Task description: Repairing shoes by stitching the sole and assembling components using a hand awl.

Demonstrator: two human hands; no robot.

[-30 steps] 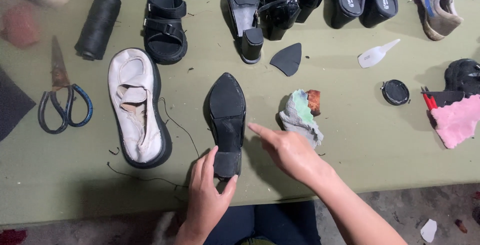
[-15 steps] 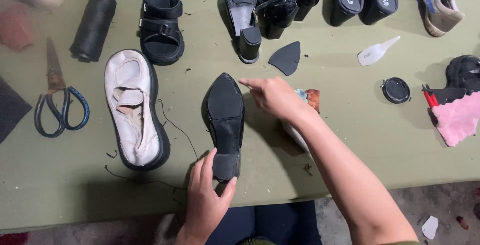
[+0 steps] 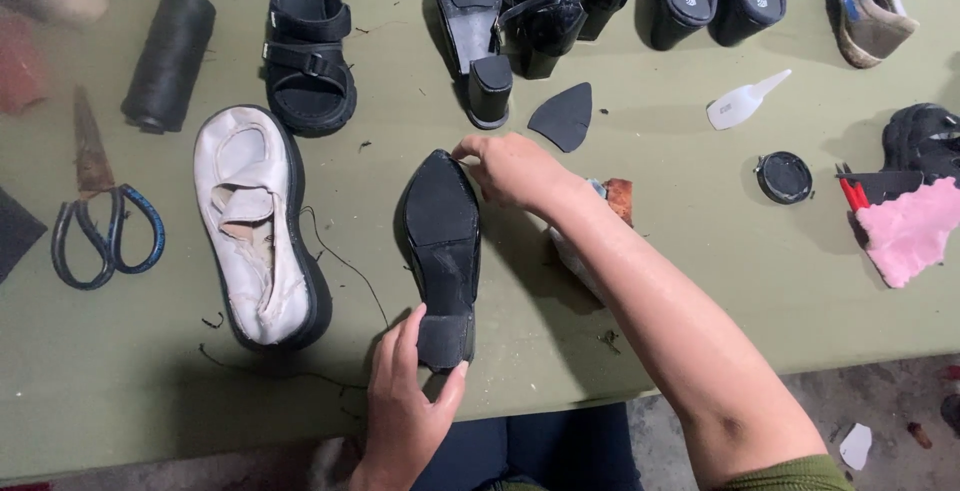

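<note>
A black heeled shoe (image 3: 441, 241) lies sole-up in the middle of the green table (image 3: 700, 281). My left hand (image 3: 405, 401) grips its block heel at the near end. My right hand (image 3: 510, 166) rests at the pointed toe, fingertips touching the sole's tip. My forearm partly hides a crumpled cloth with a rusty-brown patch (image 3: 615, 201) just right of the shoe. A loose black sole piece (image 3: 565, 116) lies beyond my right hand.
A white worn shoe (image 3: 258, 226) sits left, with scissors (image 3: 95, 206) and a black thread spool (image 3: 168, 59) further left. Black sandal (image 3: 308, 46), heeled shoes (image 3: 480, 31) and other footwear line the far edge. A glue bottle (image 3: 745, 101), round lid (image 3: 784, 177) and pink cloth (image 3: 910, 231) lie right.
My right hand has moved up from beside the shoe's heel area to its toe. The left hand has kept its hold on the heel.
</note>
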